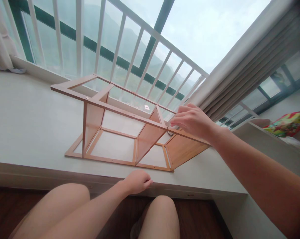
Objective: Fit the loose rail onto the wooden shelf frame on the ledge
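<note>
A light-brown wooden shelf frame (125, 111) lies on its side on the white window ledge (28, 116), with flat boards spanning between its two ladder-like sides. My right hand (193, 121) is over the upper side rail, near the joint with the middle board (150, 132). Its fingers are bent and drawn together; whatever they may hold is hidden. Lower down, my left hand (138, 182) is closed at the front edge of the ledge, apart from the frame. What it may hold does not show. Small round fastener holes or heads dot the upper rail.
White railing bars (117, 49) and a window stand behind the frame. A grey-beige curtain (229, 76) hangs at the right, with a colourful bag (289, 123) beyond it. My knees (162, 212) are below the ledge, above a dark wooden floor (197, 219).
</note>
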{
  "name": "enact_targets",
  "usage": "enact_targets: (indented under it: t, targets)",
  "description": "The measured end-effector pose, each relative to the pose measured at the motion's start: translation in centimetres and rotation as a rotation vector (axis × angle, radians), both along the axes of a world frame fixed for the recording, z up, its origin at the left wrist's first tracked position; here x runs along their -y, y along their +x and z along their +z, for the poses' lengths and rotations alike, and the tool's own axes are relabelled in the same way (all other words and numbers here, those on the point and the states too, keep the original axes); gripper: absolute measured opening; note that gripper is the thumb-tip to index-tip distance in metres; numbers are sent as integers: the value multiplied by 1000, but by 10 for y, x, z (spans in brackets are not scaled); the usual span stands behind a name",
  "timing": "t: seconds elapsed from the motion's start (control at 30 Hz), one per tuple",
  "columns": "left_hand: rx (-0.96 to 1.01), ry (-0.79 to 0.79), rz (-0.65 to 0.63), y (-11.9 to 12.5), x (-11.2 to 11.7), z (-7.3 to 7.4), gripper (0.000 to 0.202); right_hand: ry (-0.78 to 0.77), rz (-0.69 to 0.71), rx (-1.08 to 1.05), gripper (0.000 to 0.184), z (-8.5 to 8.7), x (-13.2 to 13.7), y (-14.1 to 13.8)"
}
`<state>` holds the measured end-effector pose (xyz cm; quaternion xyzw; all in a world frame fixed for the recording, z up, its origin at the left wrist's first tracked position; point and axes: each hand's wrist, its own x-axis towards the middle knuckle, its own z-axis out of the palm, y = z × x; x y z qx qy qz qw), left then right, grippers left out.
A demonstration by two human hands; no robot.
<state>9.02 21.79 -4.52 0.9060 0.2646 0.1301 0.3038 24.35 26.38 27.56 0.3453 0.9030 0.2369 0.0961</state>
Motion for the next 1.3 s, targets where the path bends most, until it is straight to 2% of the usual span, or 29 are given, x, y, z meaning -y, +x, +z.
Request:
enact_targets:
  t: [0.13,0.33,0.63,1.0,1.2,1.3]
  targets:
    - [-12,-9,3,1,-1,-3,42,10,25,-14,25,-2,-1,4]
    - [-10,-10,7,4,-1,-7,43,-63,66,-61,27,0,-7,6]
    - [-24,-36,9,3,0,-5,43,-159,25,-103,31,0,-19,5]
    - [4,-26,-2,2,0,-8,42,-242,-325,-85,27,7,-17,-18]
    - [24,9,5,1,1,-8,42,-284,-704,-250,24,3,-13,-34]
    - [42,14,-7,0,2,-4,42,-261,-835,-229,19,4,-12,-47]
